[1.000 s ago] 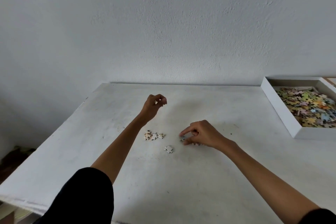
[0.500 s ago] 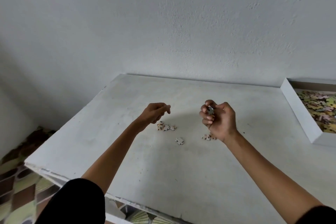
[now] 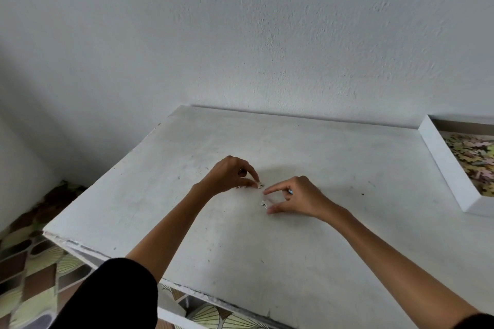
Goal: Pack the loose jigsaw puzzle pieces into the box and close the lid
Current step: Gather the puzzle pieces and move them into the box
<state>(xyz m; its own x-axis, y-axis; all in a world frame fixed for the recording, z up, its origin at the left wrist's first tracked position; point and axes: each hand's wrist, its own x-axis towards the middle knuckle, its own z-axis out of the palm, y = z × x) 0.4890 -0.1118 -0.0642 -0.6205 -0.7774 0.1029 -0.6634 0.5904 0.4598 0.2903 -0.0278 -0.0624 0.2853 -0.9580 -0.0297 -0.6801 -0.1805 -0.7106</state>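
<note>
Few loose puzzle pieces remain on the white table (image 3: 267, 243). My left hand (image 3: 231, 176) pinches a small pale piece (image 3: 261, 184) with thumb and forefinger, right at the table surface. Another pale piece (image 3: 264, 203) lies between the spread forefinger and thumb of my right hand (image 3: 299, 199). The curled fingers of that hand keep a bluish piece (image 3: 290, 191) tucked in. The white box (image 3: 441, 165) stands at the table's right edge, with no lid on it, and many coloured pieces (image 3: 478, 157) fill it. No lid is in view.
The table stands against a white wall (image 3: 267, 35). Its near-left edge (image 3: 80, 244) drops to a patterned brown and yellow floor (image 3: 29, 275). My black sleeves show at the bottom of the frame.
Both hands have dropped to the table and come close together. My right hand, raised and closed half a second ago, now spreads thumb and forefinger around a piece. The view has shifted left.
</note>
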